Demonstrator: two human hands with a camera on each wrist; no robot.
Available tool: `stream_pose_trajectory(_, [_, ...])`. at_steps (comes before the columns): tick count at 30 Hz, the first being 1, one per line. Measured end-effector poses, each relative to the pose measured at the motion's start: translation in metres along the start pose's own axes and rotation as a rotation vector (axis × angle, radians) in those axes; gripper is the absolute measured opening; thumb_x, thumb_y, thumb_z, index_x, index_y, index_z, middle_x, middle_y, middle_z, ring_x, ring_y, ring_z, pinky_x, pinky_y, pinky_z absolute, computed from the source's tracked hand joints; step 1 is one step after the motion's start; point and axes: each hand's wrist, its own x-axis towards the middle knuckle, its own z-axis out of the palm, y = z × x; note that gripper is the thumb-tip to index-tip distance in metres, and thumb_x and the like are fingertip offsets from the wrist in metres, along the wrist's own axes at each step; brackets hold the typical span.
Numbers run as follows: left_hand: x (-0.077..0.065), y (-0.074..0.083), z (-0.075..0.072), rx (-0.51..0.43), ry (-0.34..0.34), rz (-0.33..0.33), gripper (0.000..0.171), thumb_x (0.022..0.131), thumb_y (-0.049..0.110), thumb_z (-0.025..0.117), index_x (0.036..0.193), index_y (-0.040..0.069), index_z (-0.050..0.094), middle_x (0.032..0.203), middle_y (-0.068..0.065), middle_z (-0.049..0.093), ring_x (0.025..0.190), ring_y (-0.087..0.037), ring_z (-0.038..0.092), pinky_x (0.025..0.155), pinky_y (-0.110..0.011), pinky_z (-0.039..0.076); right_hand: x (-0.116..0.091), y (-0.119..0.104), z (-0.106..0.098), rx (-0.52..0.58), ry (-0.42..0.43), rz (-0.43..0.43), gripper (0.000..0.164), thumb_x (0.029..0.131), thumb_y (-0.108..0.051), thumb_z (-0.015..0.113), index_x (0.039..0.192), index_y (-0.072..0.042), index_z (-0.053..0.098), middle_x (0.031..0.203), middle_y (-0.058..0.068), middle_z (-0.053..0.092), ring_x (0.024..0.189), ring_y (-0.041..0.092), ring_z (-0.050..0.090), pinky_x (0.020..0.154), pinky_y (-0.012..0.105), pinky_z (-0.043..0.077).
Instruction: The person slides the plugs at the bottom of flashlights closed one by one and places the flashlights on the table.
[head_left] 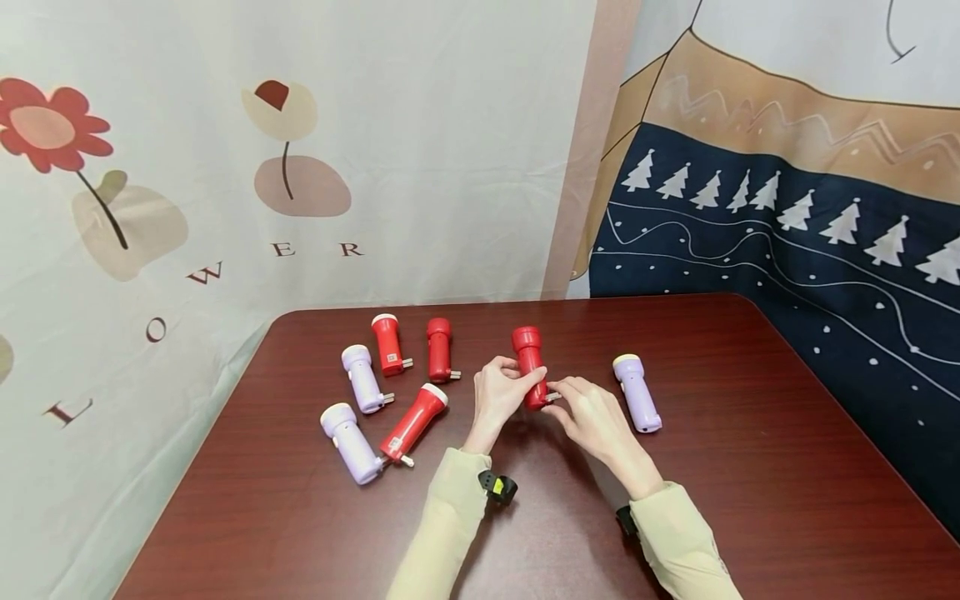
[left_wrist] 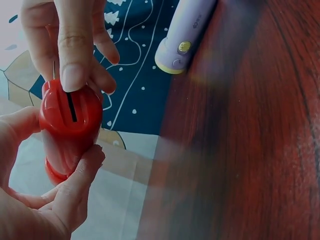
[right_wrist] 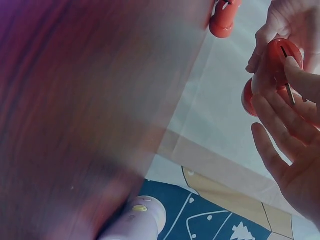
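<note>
Flashlight in hand (head_left: 528,342): red, between my two hands over the middle of the table (head_left: 780,483), its head toward the pale curtain (head_left: 450,167); I could not tell whether it touched the wood.
Left hand (head_left: 498,392): my thumb and fingers gripped the red body.
Right hand (head_left: 596,421): my thumb touched the tail end, with my fingers around the metal prongs (head_left: 554,397); whether I was pinching them I could not tell.
Slot (left_wrist: 73,111): a narrow dark opening in the tail, partly covered by my right thumb; what lay inside was too dark for me to see.
Table, left side: it bore five more, a white-rimmed red flashlight (head_left: 387,343) at the back, an all-red flashlight (head_left: 438,348) beside it, a slanting red flashlight (head_left: 414,422) nearer me, an upper purple flashlight (head_left: 363,379) and a lower purple flashlight (head_left: 351,443).
Lower pair: the slanting one's tail lay at the lower purple one's prong end; I could not tell whether they touched.
Table, right side: a lone purple flashlight (head_left: 637,393) lay near my right hand; both wrist views cut it off at the edge.
Wristbands: the left band (head_left: 498,487) showed plainly, the right band (head_left: 626,522) partly hidden by my sleeve.
Blur: the wood smeared in both wrist views.
</note>
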Motion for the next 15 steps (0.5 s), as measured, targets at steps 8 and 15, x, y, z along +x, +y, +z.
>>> stream_pose_trajectory(8, [0.0005,0.0000,-0.0005,-0.005,-0.015,-0.001,0.043,0.070,0.041,0.079,0.092,0.005,0.068,0.082,-0.012,0.074,0.073,-0.021,0.070,0.060,-0.027,0.051,-0.0001,-0.0042,-0.0020,0.037,0.003,0.031,0.027,0.076,-0.015,0.079,0.099,-0.006,0.070,0.089,0.004,0.071,0.077,0.017,0.066,0.067,0.033,0.054])
stream_pose_trajectory(15, [-0.0011,0.0022,0.0014,0.012,-0.006,-0.016,0.045,0.068,0.042,0.080,0.091,0.006,0.067,0.081,-0.011,0.074,0.074,-0.021,0.070,0.058,-0.025,0.047,0.0005,-0.0073,-0.0035,0.063,0.003,0.081,0.022,0.076,-0.009,0.078,0.095,-0.007,0.069,0.089,0.005,0.071,0.073,0.018,0.065,0.064,0.034,0.053])
